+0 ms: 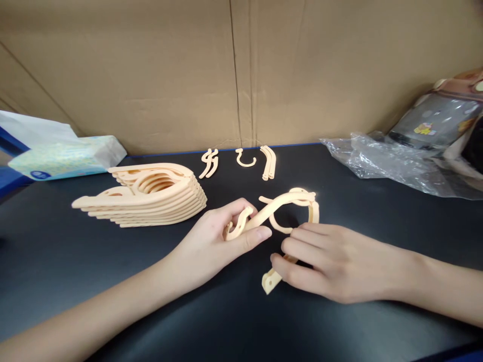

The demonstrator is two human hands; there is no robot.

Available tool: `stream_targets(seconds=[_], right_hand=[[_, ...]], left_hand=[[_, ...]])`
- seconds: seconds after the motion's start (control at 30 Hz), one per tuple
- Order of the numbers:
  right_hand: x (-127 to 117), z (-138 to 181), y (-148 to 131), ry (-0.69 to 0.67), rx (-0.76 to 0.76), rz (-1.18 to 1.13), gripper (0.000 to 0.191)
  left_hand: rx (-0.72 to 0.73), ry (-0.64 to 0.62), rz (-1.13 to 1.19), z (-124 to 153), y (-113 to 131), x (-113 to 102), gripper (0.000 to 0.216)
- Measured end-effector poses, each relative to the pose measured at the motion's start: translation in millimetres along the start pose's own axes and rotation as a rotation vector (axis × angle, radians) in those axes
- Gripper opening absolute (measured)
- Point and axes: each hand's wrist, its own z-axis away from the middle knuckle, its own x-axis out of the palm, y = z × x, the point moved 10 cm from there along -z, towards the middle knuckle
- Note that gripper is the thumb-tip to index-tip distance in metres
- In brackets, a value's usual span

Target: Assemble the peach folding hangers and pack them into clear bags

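Observation:
A cream plastic folding hanger [290,200], partly put together, is held between both hands above the dark table. My left hand [222,234] is closed around the end of its long curved arm, thumb on top, with a small S-shaped piece [241,223] by the fingers. My right hand [328,259] has its fingers wrapped over the other arm, whose holed end [269,281] sticks out below them. The two arms meet at the far right of the hanger, and a curved hook piece [277,223] shows between them. My right fingers hide part of the lower arm.
A stack of folded cream hangers [158,201] lies left of my hands. Farther back lie small S-shaped pieces [210,163], a single hook [247,162] and several curved bars [268,163]. A tissue pack [75,156] stands left, crumpled clear plastic [400,161] right. Cardboard [169,75] rises behind.

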Motion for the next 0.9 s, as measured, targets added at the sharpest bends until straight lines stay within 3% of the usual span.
stream_targets(seconds=[0.17, 0.33, 0.6, 0.9], right_hand=[[5, 6, 20, -0.013, 0.110, -0.005, 0.025], [9, 9, 31, -0.021, 0.172, 0.007, 0.022], [12, 14, 41, -0.036, 0.256, 0.027, 0.030], [15, 16, 45, -0.043, 0.285, -0.003, 0.033]], left_hand=[[-0.007, 0.123, -0.287, 6, -3, -7, 0.032], [0.090, 0.240, -0.474, 10, 8, -14, 0.030], [0.209, 0.240, -0.604, 12, 19, -6, 0.012], [0.335, 0.177, -0.647, 17, 26, 4, 0.012]])
